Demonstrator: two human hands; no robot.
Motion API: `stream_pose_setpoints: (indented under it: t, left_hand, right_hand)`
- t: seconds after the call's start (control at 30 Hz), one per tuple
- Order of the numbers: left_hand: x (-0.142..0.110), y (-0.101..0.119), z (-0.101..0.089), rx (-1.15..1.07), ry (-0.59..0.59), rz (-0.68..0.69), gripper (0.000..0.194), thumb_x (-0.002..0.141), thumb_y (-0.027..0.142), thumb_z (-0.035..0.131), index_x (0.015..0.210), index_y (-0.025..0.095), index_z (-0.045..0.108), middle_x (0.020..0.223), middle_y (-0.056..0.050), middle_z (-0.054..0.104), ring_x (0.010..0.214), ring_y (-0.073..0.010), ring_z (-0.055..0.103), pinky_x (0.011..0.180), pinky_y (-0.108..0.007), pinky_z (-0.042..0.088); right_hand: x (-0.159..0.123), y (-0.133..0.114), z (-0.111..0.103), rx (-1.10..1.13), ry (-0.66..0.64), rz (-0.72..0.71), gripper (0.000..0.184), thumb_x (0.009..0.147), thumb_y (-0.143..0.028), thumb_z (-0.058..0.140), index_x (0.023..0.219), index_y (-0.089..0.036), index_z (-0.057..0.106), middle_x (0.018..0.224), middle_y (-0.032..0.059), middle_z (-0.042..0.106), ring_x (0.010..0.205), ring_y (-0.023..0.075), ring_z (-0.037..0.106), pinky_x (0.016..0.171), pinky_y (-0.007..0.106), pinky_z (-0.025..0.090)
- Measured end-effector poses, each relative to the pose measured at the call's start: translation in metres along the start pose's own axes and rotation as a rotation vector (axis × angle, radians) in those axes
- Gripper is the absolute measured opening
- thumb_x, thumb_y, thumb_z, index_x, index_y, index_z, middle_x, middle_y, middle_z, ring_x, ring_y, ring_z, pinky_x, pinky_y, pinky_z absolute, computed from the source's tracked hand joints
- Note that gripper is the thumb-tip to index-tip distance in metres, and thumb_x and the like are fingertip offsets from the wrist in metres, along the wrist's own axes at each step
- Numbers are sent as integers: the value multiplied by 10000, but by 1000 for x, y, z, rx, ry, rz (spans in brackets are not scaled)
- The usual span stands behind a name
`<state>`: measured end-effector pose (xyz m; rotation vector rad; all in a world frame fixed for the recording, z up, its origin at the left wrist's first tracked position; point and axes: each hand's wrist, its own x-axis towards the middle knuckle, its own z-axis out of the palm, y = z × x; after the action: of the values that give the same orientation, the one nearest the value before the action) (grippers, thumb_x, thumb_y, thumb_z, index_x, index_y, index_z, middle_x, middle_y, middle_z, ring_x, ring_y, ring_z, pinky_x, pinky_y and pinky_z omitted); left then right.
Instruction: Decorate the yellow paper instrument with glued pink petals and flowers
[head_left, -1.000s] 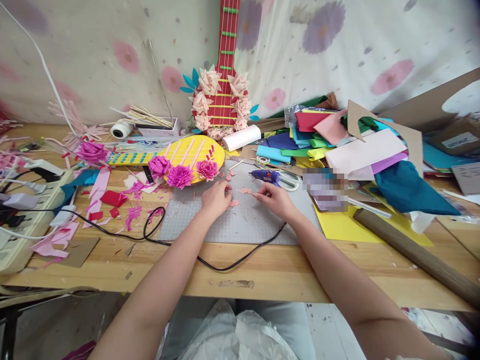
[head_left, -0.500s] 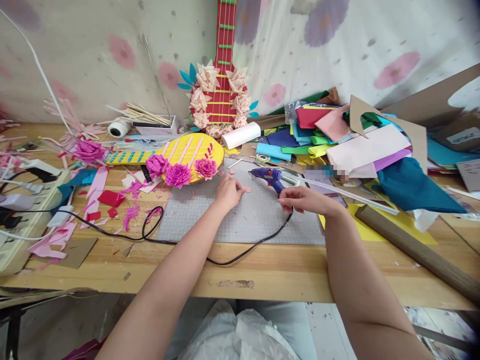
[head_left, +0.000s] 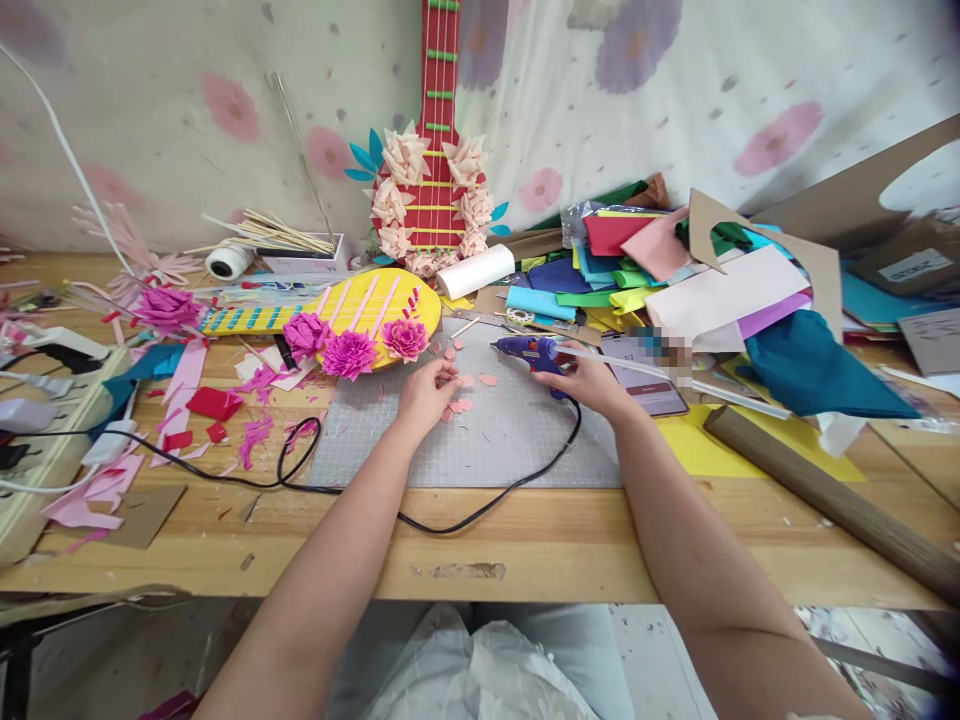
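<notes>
My right hand (head_left: 592, 382) is wrapped round the grip of a blue hot glue gun (head_left: 529, 348), its nozzle pointing left over the grey cutting mat (head_left: 517, 450). A long clear glue stick (head_left: 675, 380) runs out of its back, and a black cord (head_left: 517, 490) loops from the handle across the mat. Over the mat's left half, my left hand (head_left: 426, 400) has its fingers bent together at a small pink paper piece (head_left: 466, 380). Several more pink pieces (head_left: 488, 380) lie scattered round the fingertips.
Behind my left hand lies a yellow paper-craft lute (head_left: 379, 310) with magenta flowers. A red one (head_left: 435, 205) with pale flowers leans on the curtain. Coloured paper sheets (head_left: 652, 245) are heaped at right, near a phone (head_left: 652, 390) and brown roll (head_left: 810, 490). A power strip (head_left: 52, 450) sits left.
My right hand has closed round the glue gun's handle and shifted slightly left. The left hand has drawn back left, and separate pink pieces now show on the mat around it.
</notes>
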<state>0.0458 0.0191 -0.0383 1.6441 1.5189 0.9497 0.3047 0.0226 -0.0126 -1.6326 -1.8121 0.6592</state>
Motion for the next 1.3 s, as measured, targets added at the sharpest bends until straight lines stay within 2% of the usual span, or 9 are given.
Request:
stream_pose_setpoints:
  t: [0.13, 0.27, 0.43, 0.83, 1.3]
  left_hand:
    - [-2, -3, -1, 24, 35, -15, 123, 708, 285, 610, 787, 191, 598, 751, -2, 625, 643, -109, 552, 581, -222, 422]
    - [-4, 2, -4, 83, 61, -23, 172, 699, 332, 630, 800, 198, 596, 781, 6, 630, 601, -94, 505, 570, -222, 395]
    - [-7, 7, -5, 145, 53, -1, 164, 690, 317, 638, 800, 204, 594, 779, 13, 634, 596, -93, 477, 571, -223, 366]
    - [-4, 1, -3, 72, 76, -27, 233, 673, 237, 646, 900, 193, 617, 776, 10, 636, 550, -77, 429, 576, -219, 376]
    - [-2, -5, -2, -30, 110, -34, 181, 626, 256, 689, 773, 184, 611, 636, 43, 513, 529, -74, 448, 548, -219, 395]
  right_hand:
    - [3, -6, 17, -89, 26, 16, 435, 700, -558, 578, 889, -167, 611, 823, 75, 646, 700, 199, 568, 606, 299, 402]
    - [3, -10, 30, -128, 69, 126, 393, 724, -523, 558, 824, -149, 624, 790, 89, 656, 718, 230, 589, 621, 316, 414]
    - [2, -9, 40, -103, 139, 116, 371, 738, -504, 548, 839, -158, 637, 811, 103, 672, 758, 260, 608, 664, 354, 440]
    - [1, -4, 43, 69, 184, 172, 445, 693, -530, 579, 885, -135, 651, 833, 100, 681, 775, 256, 610, 706, 372, 451]
    - [-4, -8, 41, 88, 168, 171, 487, 693, -545, 561, 924, -125, 643, 854, 101, 672, 788, 253, 602, 717, 366, 444]
